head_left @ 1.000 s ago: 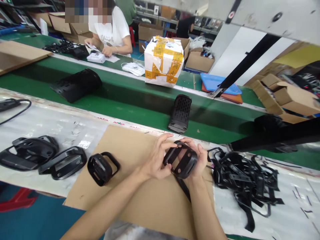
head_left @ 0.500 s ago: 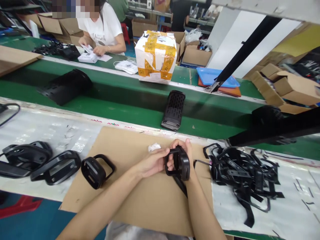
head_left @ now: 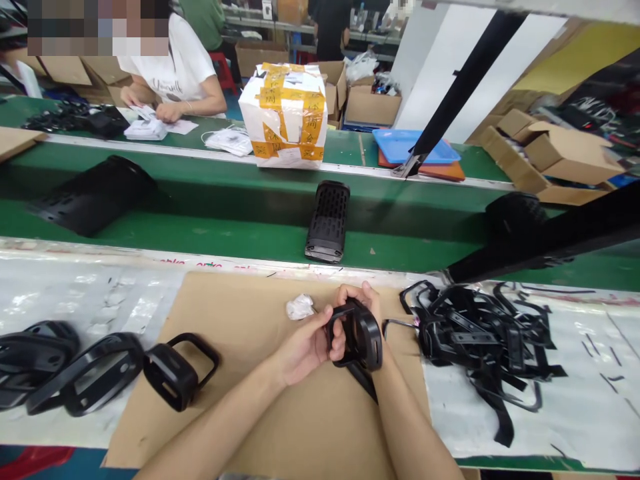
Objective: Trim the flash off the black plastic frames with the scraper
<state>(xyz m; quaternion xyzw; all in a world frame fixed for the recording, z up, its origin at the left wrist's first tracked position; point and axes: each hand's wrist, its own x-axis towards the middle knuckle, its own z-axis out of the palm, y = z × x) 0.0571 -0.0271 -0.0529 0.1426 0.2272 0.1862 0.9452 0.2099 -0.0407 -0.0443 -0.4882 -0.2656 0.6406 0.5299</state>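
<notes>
Over the cardboard sheet (head_left: 280, 427), both hands hold one black plastic frame with a loop handle (head_left: 371, 337). My left hand (head_left: 313, 343) is closed on the loop side, thumb on top and fingers curled beneath. My right hand (head_left: 363, 297) wraps the far side, its palm partly hidden behind the frame. A dark strip (head_left: 363, 383) sticks out below, near my right wrist; whether it joins the frame I cannot tell. A similar black frame (head_left: 173, 377) lies at the left of the sheet. Just beyond my left hand is a crumpled white wad (head_left: 300, 307).
Black strips and brackets (head_left: 480, 333) are heaped at right. More black frames (head_left: 95, 373) lie at left. On the green belt stand a perforated black housing (head_left: 329, 220) and a black cylinder (head_left: 95, 193). A taped box (head_left: 285, 117) and a seated co-worker (head_left: 170, 73) are beyond; a black post slants at right.
The camera view has shifted, so the belt and the parts at left appear further left. Both hands keep hold of the frame, which is turned slightly; my left fingers now curl closer around its loop.
</notes>
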